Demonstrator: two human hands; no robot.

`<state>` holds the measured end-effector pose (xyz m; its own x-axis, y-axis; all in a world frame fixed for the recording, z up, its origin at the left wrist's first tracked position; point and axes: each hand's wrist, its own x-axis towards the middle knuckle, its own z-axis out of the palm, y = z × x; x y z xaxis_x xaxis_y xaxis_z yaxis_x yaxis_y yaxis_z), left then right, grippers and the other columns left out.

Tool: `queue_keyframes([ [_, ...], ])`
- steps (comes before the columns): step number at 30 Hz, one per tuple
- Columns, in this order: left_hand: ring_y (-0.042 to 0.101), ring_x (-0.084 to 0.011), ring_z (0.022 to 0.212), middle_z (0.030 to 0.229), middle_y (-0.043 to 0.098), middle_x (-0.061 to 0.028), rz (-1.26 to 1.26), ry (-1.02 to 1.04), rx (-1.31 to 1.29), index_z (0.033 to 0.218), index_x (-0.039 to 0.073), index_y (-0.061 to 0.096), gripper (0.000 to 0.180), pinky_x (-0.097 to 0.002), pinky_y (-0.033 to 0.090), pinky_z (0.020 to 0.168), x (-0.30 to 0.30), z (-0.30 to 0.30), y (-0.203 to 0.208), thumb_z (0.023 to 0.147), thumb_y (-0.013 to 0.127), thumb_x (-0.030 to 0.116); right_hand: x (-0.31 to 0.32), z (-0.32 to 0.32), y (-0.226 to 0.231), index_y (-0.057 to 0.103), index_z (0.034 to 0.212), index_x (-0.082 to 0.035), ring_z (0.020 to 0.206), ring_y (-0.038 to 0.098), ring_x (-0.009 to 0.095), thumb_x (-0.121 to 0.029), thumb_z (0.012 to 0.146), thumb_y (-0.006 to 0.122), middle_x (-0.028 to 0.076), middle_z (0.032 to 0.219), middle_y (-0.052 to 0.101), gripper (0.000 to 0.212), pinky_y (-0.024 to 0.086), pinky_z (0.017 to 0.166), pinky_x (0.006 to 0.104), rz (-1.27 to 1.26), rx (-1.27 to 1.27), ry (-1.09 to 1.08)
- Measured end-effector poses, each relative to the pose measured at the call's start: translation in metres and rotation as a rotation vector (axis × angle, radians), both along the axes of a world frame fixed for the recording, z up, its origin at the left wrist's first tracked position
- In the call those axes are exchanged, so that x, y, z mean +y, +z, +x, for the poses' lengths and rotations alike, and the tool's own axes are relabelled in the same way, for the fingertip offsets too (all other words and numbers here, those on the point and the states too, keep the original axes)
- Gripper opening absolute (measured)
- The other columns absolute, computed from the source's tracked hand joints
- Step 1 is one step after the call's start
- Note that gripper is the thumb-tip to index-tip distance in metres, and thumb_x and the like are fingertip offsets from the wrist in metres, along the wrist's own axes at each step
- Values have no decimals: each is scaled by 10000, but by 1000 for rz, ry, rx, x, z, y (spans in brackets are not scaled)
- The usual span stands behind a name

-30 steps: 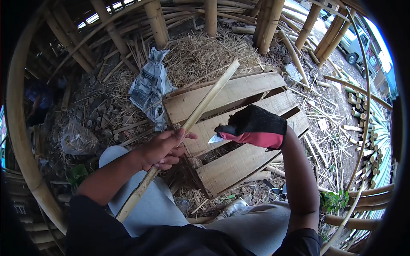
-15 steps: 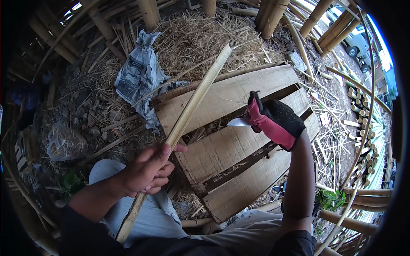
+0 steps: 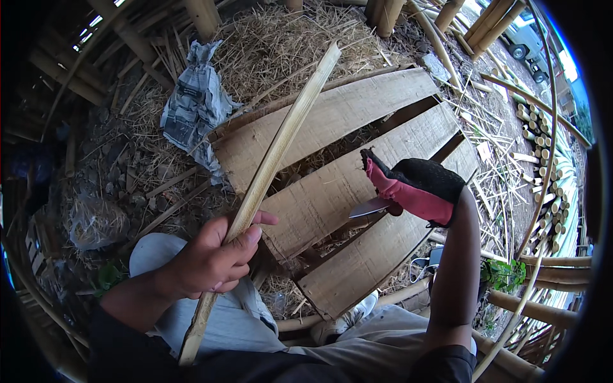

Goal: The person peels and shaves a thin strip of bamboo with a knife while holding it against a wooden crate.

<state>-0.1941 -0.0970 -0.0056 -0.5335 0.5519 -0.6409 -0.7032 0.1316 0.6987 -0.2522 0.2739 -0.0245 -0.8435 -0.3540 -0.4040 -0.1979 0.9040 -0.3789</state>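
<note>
A long split bamboo strip (image 3: 281, 140) slants from my lap up over the far edge of a low slatted wooden table. My bare left hand (image 3: 217, 258) is wrapped round its lower part, with the index finger sticking out to the right. My right hand (image 3: 415, 188) wears a black and pink glove and grips a knife (image 3: 369, 208). Its short blade points left, above the table's slats and apart from the strip. Most of the knife's handle is hidden in the glove.
The slatted wooden table (image 3: 345, 191) stands before my knees. Crumpled newspaper (image 3: 191, 102) and a heap of shavings (image 3: 274, 51) lie beyond it. A clear plastic bag (image 3: 96, 220) is at the left. Cut bamboo poles (image 3: 543, 166) are stacked at the right, near upright bamboo posts.
My right hand has come slightly down and nearer with the knife, whose blade now tilts downward. My left hand has turned a little on the strip. The whole view has shifted slightly.
</note>
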Motion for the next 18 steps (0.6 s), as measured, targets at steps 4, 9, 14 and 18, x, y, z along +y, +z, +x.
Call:
queue_keyframes([
  [4,282,-7,423,617,327,82,26,-26,43,1413,36,402,409,-201,266,376,2,15,1,1091,421,288,-1,27,15,780,973,-126,817,724,284,-462,882,651,150,885,739,371,549,755,377,-73,-43,22],
  [9,280,-2,429,628,334,84,47,-47,19,1380,34,450,423,-201,261,368,2,27,-1,1079,473,329,-62,66,42,781,933,-126,777,715,318,-527,876,646,124,834,736,427,558,742,381,1,-64,209],
  [14,286,5,443,653,357,85,85,-123,65,1324,28,509,476,-203,256,367,7,44,-4,1040,548,408,-104,103,71,774,912,-136,825,714,324,-524,874,641,121,854,734,413,566,762,401,295,-6,315],
  [18,289,4,446,660,364,86,113,-195,82,1331,21,501,548,-204,263,375,6,56,-6,1002,599,448,-102,118,59,777,983,-112,924,711,360,-786,824,507,167,977,737,743,548,834,406,169,50,211],
])
